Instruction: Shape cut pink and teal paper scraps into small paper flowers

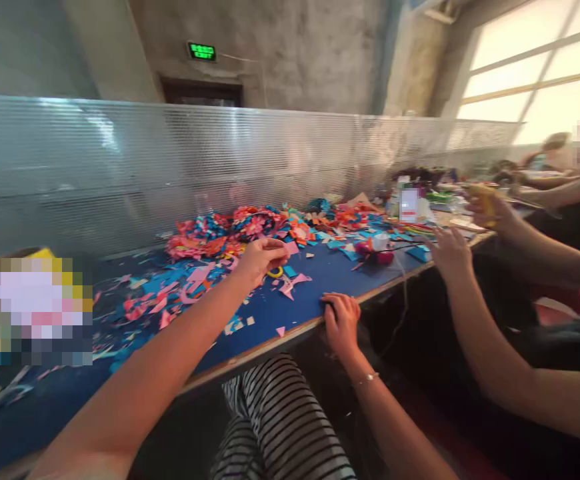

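While the left hand is out over the surface: the fingertips of the left hand are pressed together and look to be pinching a pink slip, which juts just beyond them, above the blue surface.
Right hand: loosely curled, the right hand rests at the near edge of the surface; whether anything is tucked under its fingers, I cannot tell.
Around the pinch: a yellow ring sits just below the left hand, pink scraps lie near it, and a heaped pile of red, pink and blue paper stands behind.
Good handling: thin paper probably wants a light pinch close to one edge, so it does not crease — and a slow wrist, since loose scraps nearby could cling or scatter. The right hand seems well placed to steady a corner.
Hard to make out: the slip's far outline merges with scraps behind it; the ring's lower part is lost among paper, so its kind is unclear. A blurred block masks the left end.
Neighbouring hand: a co-worker's hand is near the right side — what it touches is too smeared to read.
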`<state>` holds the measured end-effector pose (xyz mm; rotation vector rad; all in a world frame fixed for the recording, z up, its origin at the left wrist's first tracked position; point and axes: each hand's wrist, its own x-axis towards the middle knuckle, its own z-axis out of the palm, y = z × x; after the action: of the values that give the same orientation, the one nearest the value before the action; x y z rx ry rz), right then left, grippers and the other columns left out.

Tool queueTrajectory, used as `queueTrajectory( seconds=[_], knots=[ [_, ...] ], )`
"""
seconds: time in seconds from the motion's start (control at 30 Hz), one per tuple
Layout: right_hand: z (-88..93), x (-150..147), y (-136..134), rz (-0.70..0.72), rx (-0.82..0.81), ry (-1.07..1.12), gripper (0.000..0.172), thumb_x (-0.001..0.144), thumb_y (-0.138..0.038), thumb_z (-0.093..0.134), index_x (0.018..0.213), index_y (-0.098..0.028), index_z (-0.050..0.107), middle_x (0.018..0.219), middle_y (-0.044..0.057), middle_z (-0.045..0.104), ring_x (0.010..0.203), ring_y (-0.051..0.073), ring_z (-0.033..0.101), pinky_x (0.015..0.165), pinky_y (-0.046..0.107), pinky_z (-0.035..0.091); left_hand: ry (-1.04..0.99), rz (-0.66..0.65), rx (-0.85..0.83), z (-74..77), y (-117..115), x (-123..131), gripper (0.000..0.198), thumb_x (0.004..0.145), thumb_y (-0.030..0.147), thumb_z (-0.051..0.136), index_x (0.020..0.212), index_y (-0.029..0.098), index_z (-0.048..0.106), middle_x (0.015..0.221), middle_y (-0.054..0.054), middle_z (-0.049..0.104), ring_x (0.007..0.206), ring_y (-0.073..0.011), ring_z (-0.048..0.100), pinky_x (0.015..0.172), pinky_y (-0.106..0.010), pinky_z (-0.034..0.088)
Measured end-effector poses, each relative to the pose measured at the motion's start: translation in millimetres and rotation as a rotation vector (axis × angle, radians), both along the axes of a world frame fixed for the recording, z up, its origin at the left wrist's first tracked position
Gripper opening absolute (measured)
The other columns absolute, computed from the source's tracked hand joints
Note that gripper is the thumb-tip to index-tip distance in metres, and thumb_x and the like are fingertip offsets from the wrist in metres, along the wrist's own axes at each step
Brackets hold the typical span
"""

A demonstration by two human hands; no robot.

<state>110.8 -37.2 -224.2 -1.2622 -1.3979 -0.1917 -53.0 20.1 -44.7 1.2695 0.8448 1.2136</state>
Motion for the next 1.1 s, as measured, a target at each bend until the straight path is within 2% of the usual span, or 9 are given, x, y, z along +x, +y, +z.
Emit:
queueTrajectory(
  seconds=[0.1, 0.17, 0.27, 0.4, 0.5, 0.57, 0.7, 0.87, 1.1],
  knots=[
    [29.9, -8, -9, -0.101, 0.042, 0.051, 0.017, 0.078, -0.024, 0.048, 0.091, -0.018, 0.059, 0.097, 0.009, 0.058, 0.096, 0.023, 0.051, 0.088, 0.042, 0.035, 0.071, 0.178, 0.038, 5.0, -7, -85, 0.018, 0.056, 0.002, 0.072, 0.065, 0.012, 0.06, 0.058, -0.001, 0.061, 0.053, -0.0112, 0.059, 0.058, -0.024, 0.051],
    [58.3, -25, -13, -0.066, 0.102, 0.022, 0.016, 0.077, -0.022, 0.051, 0.09, -0.019, 0.058, 0.098, 0.009, 0.058, 0.098, 0.024, 0.05, 0.09, 0.043, 0.034, 0.107, 0.315, 0.049, 5.0, -7, -137, 0.018, 0.053, 0.003, 0.072, 0.063, 0.012, 0.06, 0.056, -0.001, 0.06, 0.052, -0.0103, 0.058, 0.056, -0.022, 0.05],
    [102.7, -70, -9, 0.292, 0.098, -0.124, 0.014, 0.078, -0.016, 0.048, 0.087, -0.02, 0.059, 0.089, 0.007, 0.06, 0.091, 0.02, 0.053, 0.085, 0.036, 0.039, 0.113, 0.49, 0.075, -0.8, -2, -199, 0.019, 0.05, 0.004, 0.072, 0.062, 0.012, 0.06, 0.056, 0.0, 0.06, 0.052, -0.0103, 0.057, 0.055, -0.022, 0.049],
    [138.8, -154, 13, 0.775, -0.168, -0.419, 0.013, 0.077, -0.012, 0.05, 0.081, -0.017, 0.062, 0.085, 0.005, 0.062, 0.081, 0.014, 0.055, 0.076, 0.027, 0.041, 0.045, 0.629, 0.092, -18.6, 7, -244, 0.019, 0.047, 0.008, 0.071, 0.063, 0.012, 0.06, 0.054, 0.0, 0.059, 0.052, -0.0103, 0.057, 0.057, -0.023, 0.048],
    [144.4, -210, 27, 0.948, -0.431, -0.544, 0.011, 0.078, -0.019, 0.055, 0.078, -0.014, 0.065, 0.076, 0.003, 0.063, 0.067, 0.011, 0.054, 0.063, 0.022, 0.038, 0.046, 0.703, 0.12, -32.0, 13, -260, 0.019, 0.047, 0.011, 0.07, 0.062, 0.013, 0.059, 0.052, 0.001, 0.058, 0.05, -0.0106, 0.055, 0.056, -0.024, 0.047],
    [143.0, -238, 28, 0.997, -0.571, -0.631, 0.02, 0.078, -0.032, 0.058, 0.077, -0.014, 0.066, 0.072, 0.003, 0.063, 0.063, 0.011, 0.053, 0.059, 0.022, 0.036, 0.086, 0.716, 0.14, -38.0, 16, -267, 0.019, 0.046, 0.013, 0.07, 0.063, 0.014, 0.06, 0.052, 0.001, 0.058, 0.049, -0.0109, 0.054, 0.054, -0.024, 0.045],
    [139.4, -269, 17, 0.915, -0.714, -0.887, 0.039, 0.072, -0.052, 0.06, 0.065, -0.013, 0.065, 0.058, 0.004, 0.06, 0.059, 0.014, 0.052, 0.054, 0.024, 0.033, 0.129, 0.692, 0.143, -42.7, 19, -271, 0.019, 0.046, 0.014, 0.07, 0.062, 0.014, 0.06, 0.053, 0.001, 0.058, 0.05, -0.0119, 0.054, 0.053, -0.024, 0.044],
    [139.7, -276, 12, 0.9, -0.748, -0.989, 0.015, 0.067, -0.025, 0.061, 0.058, -0.013, 0.059, 0.056, 0.003, 0.056, 0.055, 0.012, 0.049, 0.053, 0.023, 0.033, 0.124, 0.676, 0.154, -41.1, 16, -263, 0.017, 0.049, 0.016, 0.069, 0.063, 0.014, 0.059, 0.053, 0.0, 0.058, 0.05, -0.0116, 0.053, 0.054, -0.024, 0.044],
    [141.6, -252, 36, 1.022, -0.819, -0.591, 0.018, 0.068, -0.02, 0.056, 0.055, -0.015, 0.046, 0.049, -0.005, 0.042, 0.049, 0.007, 0.041, 0.046, 0.019, 0.031, 0.028, 0.66, 0.166, -37.0, 13, -259, 0.022, 0.046, 0.017, 0.071, 0.065, 0.014, 0.06, 0.056, 0.0, 0.059, 0.053, -0.0118, 0.056, 0.056, -0.024, 0.045]
  ],
)
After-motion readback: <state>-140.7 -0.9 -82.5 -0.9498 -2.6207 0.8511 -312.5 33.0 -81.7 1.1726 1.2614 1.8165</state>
